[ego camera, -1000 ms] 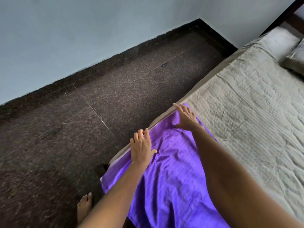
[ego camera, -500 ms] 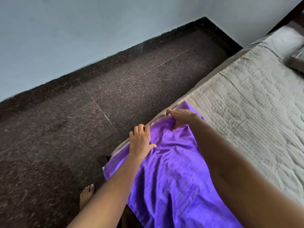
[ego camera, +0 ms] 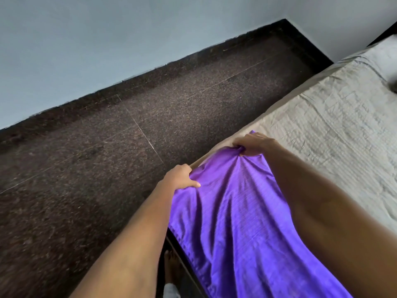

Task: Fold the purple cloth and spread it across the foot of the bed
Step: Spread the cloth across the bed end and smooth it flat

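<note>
Nearest to me, at the bottom edge, I see a bare foot (ego camera: 170, 265) on the dark speckled floor (ego camera: 90, 168), just left of the bed's dark frame edge (ego camera: 182, 261). Up from there, the purple cloth (ego camera: 236, 222) lies along the bed's near left border, creased and gathered toward its far end. My left hand (ego camera: 180, 177) grips the cloth's left edge, thumb on top, fingers curled under. Slightly farther right, my right hand (ego camera: 253, 144) bunches the cloth's far end in a closed fist. Beyond it stretches the wrinkled grey bedsheet (ego camera: 333, 125), and farthest off stands the pale blue wall (ego camera: 107, 39).
</note>
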The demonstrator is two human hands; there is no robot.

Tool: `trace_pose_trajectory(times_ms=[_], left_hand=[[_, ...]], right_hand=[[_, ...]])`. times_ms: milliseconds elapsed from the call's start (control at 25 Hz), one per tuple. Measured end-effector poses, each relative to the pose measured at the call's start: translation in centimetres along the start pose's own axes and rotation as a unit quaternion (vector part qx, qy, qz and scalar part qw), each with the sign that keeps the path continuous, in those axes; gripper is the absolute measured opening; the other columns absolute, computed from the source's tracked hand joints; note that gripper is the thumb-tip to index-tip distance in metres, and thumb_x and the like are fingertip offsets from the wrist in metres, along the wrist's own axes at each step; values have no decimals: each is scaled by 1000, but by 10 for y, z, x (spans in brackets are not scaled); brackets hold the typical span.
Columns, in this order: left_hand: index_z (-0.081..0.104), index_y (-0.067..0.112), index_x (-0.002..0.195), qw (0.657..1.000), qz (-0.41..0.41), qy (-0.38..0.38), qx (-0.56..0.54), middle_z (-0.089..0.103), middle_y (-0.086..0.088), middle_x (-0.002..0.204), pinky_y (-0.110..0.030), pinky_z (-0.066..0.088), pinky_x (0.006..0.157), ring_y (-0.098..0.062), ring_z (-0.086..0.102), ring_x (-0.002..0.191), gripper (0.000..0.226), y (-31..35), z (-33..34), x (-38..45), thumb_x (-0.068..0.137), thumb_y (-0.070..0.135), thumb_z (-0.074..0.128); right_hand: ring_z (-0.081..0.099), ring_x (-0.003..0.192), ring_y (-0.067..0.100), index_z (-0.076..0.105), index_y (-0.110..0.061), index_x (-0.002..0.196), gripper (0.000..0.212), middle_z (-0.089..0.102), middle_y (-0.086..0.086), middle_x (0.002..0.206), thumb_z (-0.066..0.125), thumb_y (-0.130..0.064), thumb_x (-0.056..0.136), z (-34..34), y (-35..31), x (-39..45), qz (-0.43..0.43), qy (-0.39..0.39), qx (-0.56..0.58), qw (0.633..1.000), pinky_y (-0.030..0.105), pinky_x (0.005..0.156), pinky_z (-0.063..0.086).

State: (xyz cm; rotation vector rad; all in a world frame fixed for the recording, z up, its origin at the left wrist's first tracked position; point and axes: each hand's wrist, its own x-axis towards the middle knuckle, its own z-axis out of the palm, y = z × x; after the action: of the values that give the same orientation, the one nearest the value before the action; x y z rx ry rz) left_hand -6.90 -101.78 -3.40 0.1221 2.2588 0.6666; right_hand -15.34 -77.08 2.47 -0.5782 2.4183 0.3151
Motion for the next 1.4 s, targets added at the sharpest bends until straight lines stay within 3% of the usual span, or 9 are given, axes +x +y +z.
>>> trace_pose_trajectory(times_ms=[80,160,280,400,600,920,1120,1240,1400], left_hand=[[58,4,98,999,-11,29,-29,63,-16,108,-31,40,73,-32,60,99,44,-2,-3,-2,76,40,71],[55,6,80,996,-16,57,-61,64,-17,96,-31,36,69,-34,60,90,33,-2,-6,-1,78,35,70],[46,10,61,992,-25,84,-89,56,-10,75,-29,32,65,-29,54,77,37,-16,-23,1,80,31,70],[58,-1,78,984,-40,135,-112,64,-21,89,-28,32,66,-34,61,86,30,-38,-45,4,81,27,70],[64,-3,92,966,-70,216,-124,66,-27,98,-35,44,77,-37,63,96,30,-67,-91,19,81,23,69],[58,2,109,970,-125,198,-59,61,-23,116,-42,47,90,-40,58,110,34,-92,-111,56,85,26,65],[42,4,120,965,-117,232,28,54,-22,121,-49,45,90,-40,53,114,41,-96,-90,61,84,10,62],[35,11,134,954,-93,256,124,46,-15,128,-48,42,97,-34,46,121,57,-89,-72,57,82,7,58],[30,11,142,968,14,242,71,46,-12,135,-49,33,108,-29,44,127,59,-48,-35,55,90,27,53]], right_hand=[[61,104,27,58,-22,103,20,67,2,109,49,-20,84,-1,-5,3,10,13,-35,999,33,83,43],[61,102,28,56,-22,102,20,68,5,104,47,-19,84,-6,-8,9,17,38,-70,997,33,78,39],[58,105,25,54,-26,106,22,67,4,100,45,-21,86,-18,-18,28,23,84,-115,990,36,81,39],[55,108,22,53,-26,108,23,68,1,100,47,-18,87,-36,-39,49,17,147,-133,980,36,86,37],[51,113,26,55,-20,109,24,70,2,107,40,-15,92,-74,-65,93,17,223,-122,967,39,89,35],[50,115,27,55,-16,109,25,70,7,109,39,-9,91,-72,-76,153,78,206,-67,973,39,92,33],[47,119,28,53,-12,116,29,59,9,121,43,-6,90,-60,-81,162,101,227,5,969,41,93,36],[43,123,28,48,-11,124,34,48,10,128,44,-9,91,-46,-75,154,175,207,45,962,43,96,37],[35,130,32,36,-5,139,48,40,13,138,42,-21,94,-20,-54,133,369,84,113,919,57,101,35]])
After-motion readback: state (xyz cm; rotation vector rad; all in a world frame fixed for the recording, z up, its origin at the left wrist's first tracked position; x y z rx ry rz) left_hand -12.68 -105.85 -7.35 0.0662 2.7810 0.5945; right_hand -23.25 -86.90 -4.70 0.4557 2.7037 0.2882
